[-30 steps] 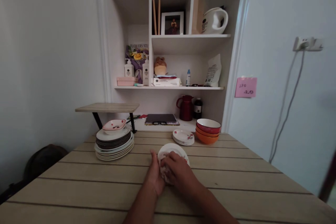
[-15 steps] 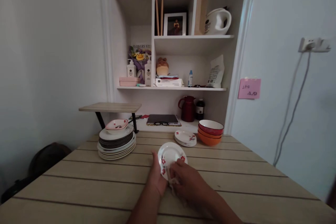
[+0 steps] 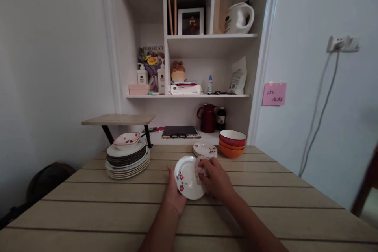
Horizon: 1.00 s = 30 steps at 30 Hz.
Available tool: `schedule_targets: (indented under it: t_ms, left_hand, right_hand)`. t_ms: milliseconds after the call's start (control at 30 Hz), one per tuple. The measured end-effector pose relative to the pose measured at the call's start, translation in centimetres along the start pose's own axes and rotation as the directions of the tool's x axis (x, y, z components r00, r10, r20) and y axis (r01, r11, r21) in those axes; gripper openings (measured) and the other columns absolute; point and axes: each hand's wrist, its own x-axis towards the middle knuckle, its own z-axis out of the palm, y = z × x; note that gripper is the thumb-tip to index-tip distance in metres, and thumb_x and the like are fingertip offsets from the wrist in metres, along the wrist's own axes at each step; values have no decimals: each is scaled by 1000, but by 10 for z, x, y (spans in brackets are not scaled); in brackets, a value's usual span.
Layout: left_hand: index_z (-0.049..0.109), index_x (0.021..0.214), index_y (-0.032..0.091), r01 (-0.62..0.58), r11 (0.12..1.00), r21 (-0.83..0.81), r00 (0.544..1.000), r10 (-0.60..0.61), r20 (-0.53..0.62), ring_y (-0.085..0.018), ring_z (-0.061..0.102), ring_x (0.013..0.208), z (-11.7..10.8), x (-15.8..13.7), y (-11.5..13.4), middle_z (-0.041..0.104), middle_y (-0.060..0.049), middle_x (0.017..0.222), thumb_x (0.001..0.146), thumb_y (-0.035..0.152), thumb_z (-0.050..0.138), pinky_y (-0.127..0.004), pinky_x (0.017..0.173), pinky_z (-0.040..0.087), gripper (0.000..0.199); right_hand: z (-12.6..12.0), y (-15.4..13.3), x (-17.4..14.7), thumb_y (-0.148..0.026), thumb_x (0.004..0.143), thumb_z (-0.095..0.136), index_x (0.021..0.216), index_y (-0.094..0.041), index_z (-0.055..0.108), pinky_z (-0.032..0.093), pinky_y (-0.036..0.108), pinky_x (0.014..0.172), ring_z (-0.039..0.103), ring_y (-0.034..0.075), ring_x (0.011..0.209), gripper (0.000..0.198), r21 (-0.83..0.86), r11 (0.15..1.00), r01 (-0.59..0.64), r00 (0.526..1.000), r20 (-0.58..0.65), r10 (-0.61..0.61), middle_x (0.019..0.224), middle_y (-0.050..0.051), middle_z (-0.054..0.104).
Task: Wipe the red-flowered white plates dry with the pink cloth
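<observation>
My left hand (image 3: 175,193) grips a small white plate (image 3: 189,177) with red flowers by its left and lower edge, thumb up along the side. The plate is tilted toward me above the table. In my right hand (image 3: 217,179) is a crumpled pale cloth (image 3: 201,168), pressed against the plate's right rim. Some of my right fingers are hidden behind the cloth and plate. Just beyond the plate lies a stack of similar flowered plates (image 3: 205,149).
Orange and red bowls (image 3: 232,143) are stacked at the back right. A taller pile of plates (image 3: 126,165), topped by square dishes (image 3: 126,140), stands at the left beside a small raised wooden shelf (image 3: 118,119). Behind the table (image 3: 88,212) are a dark red jug (image 3: 208,119) and shelving.
My right hand with the cloth has moved from the plate's lower right up to its right rim. The plate has turned slightly in my left hand. The whole view has shifted a little.
</observation>
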Motion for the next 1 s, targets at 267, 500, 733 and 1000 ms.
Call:
schedule_targets:
  t_ms: [267,500,733,1000]
  left_hand:
    - [64,117,4,85,994,61,995,-88,48,-33,67,102,-1,-6,3,73,-21,102,84,70,40,-44,93,50,77]
    - [61,124,11,53,996,72,995,-59,82,-30,66,105,5,-6,1,71,-18,110,87,66,36,-45,95,48,71]
    - [56,130,12,43,997,65,999,-42,-18,-31,65,108,7,-8,3,70,-17,115,86,60,47,-47,100,45,66]
    - [58,127,11,-22,999,32,996,25,-84,-29,68,103,3,-4,7,71,-18,110,88,57,46,-46,96,49,62]
  right_hand:
    - [13,-33,-29,-7,67,54,98,-23,61,39,26,78,55,18,94,36,189,932,309,910,226,-348,108,4,57]
    - [13,-20,-3,-7,69,54,111,-26,63,40,34,90,52,23,106,47,121,955,271,961,28,-276,113,7,56]
    - [4,25,6,-13,77,48,120,-23,59,45,34,87,57,22,102,46,190,981,-24,986,-157,55,117,9,53]
    - [-3,23,3,-12,63,47,109,-21,67,48,36,88,60,22,98,51,459,884,-89,985,-94,148,108,7,63]
